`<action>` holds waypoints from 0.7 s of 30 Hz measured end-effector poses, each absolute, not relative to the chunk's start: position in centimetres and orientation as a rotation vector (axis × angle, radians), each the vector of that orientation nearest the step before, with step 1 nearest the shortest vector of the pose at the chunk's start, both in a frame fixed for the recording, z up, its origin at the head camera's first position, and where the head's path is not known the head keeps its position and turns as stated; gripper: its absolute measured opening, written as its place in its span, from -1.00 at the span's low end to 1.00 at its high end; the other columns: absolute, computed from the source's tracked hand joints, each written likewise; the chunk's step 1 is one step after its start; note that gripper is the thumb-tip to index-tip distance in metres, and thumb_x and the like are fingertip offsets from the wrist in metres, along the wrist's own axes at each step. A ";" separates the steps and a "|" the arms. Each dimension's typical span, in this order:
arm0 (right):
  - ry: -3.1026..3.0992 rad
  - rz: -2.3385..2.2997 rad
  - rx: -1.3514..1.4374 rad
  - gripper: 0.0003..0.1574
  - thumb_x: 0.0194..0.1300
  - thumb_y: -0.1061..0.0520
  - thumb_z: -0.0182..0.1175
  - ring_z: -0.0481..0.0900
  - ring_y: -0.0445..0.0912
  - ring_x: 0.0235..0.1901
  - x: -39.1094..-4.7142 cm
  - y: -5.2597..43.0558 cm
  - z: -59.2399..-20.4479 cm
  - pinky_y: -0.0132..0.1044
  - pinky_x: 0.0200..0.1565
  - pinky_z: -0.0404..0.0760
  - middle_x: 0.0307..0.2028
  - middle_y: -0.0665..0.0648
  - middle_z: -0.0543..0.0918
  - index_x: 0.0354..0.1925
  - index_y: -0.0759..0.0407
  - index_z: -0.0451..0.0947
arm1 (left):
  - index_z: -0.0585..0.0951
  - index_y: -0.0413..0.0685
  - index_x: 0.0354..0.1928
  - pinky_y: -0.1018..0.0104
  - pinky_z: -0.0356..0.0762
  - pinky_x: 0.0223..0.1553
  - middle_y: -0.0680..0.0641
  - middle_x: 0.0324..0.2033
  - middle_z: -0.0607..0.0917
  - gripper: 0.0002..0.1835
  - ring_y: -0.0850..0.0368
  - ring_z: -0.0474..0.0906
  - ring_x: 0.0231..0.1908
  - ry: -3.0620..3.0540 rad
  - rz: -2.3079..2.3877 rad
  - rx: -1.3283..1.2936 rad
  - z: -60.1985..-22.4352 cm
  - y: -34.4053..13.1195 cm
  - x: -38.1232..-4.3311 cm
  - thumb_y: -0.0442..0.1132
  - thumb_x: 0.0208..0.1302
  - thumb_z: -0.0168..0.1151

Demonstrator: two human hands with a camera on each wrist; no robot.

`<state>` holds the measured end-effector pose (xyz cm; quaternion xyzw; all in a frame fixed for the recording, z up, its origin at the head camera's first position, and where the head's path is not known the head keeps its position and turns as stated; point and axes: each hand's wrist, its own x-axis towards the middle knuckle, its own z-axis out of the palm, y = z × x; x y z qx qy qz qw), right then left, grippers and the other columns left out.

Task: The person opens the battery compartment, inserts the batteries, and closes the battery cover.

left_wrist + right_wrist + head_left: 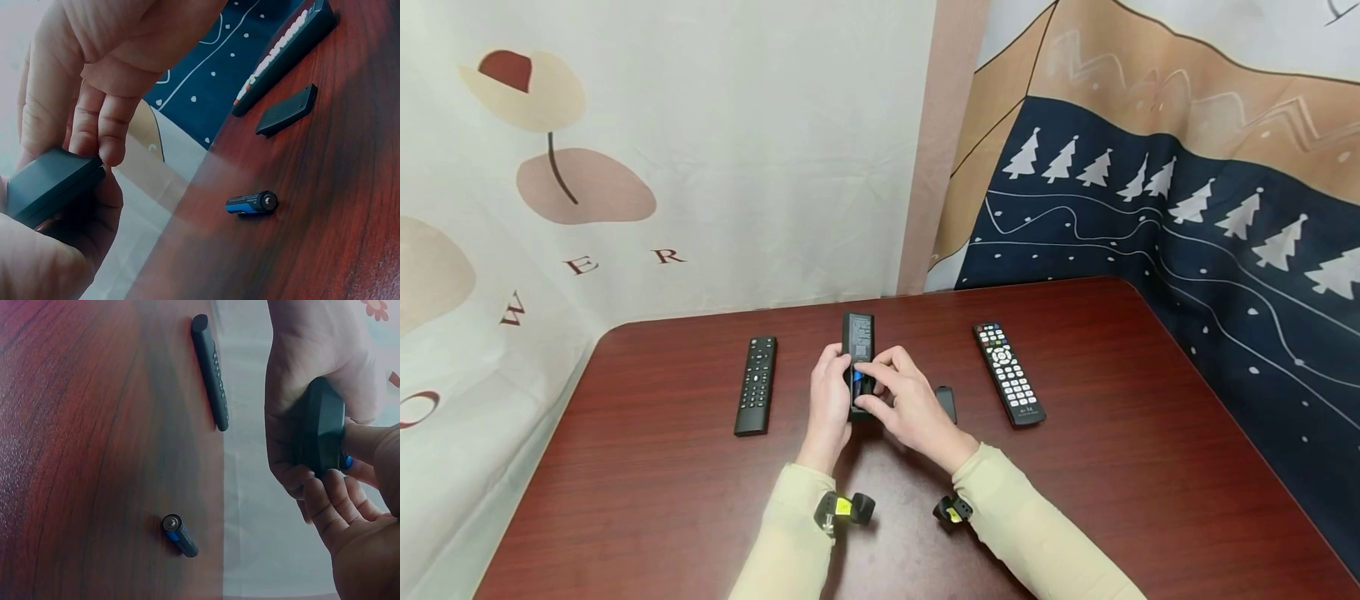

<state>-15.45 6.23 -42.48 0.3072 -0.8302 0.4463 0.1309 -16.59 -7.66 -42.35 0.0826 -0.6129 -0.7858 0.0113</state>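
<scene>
My left hand (827, 404) grips a black remote control (859, 335) above the table, its labelled back facing up and its battery compartment uncovered. A blue-and-black battery (858, 377) shows at that compartment. Thumb and forefinger of my right hand (913, 408) pinch it at its two ends. In the right wrist view only a bit of the blue battery (347, 462) peeks out beside the remote, and the rest is hidden by fingers. A second battery (251, 203) lies on the table below the hands. The detached black battery cover (951, 402) lies right of my right hand, partly behind it.
On the left of the reddish-brown table (662, 500) lies a slim black remote (756, 386). Another remote with white buttons (1008, 373) lies on the right. Printed cloth (760, 150) hangs behind the table's far edge and along its right side.
</scene>
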 end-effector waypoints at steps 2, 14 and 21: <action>-2.405 1.295 0.899 -0.49 0.25 0.29 0.45 0.57 -0.10 -0.31 -15.5 6.2 -42.5 -0.39 -0.26 0.66 -0.06 0.18 0.48 0.17 0.32 0.64 | 0.49 -0.28 0.03 0.32 0.57 -0.36 -0.11 -0.26 0.59 -0.69 0.12 0.56 -0.36 -1.903 -2.460 0.255 -42.3 -7.6 -16.6 -0.25 0.58 -0.22; -2.371 1.282 0.930 -0.49 0.31 0.28 0.41 0.58 -0.07 -0.27 -15.4 6.2 -42.6 -0.40 -0.27 0.66 -0.06 0.20 0.47 0.21 0.36 0.62 | 0.53 -0.21 0.02 0.32 0.57 -0.34 -0.14 -0.23 0.58 -0.69 0.11 0.56 -0.34 -1.921 -2.431 0.284 -41.9 -7.4 -16.6 -0.25 0.57 -0.22; -2.357 1.235 0.945 -0.49 0.34 0.27 0.38 0.53 -0.08 -0.23 -15.3 6.2 -42.6 -0.39 -0.26 0.60 -0.06 0.19 0.46 0.23 0.39 0.60 | 0.51 -0.26 0.02 0.36 0.54 -0.34 -0.11 -0.26 0.54 -0.69 0.14 0.52 -0.34 -1.931 -2.429 0.275 -41.8 -7.4 -16.6 -0.25 0.57 -0.22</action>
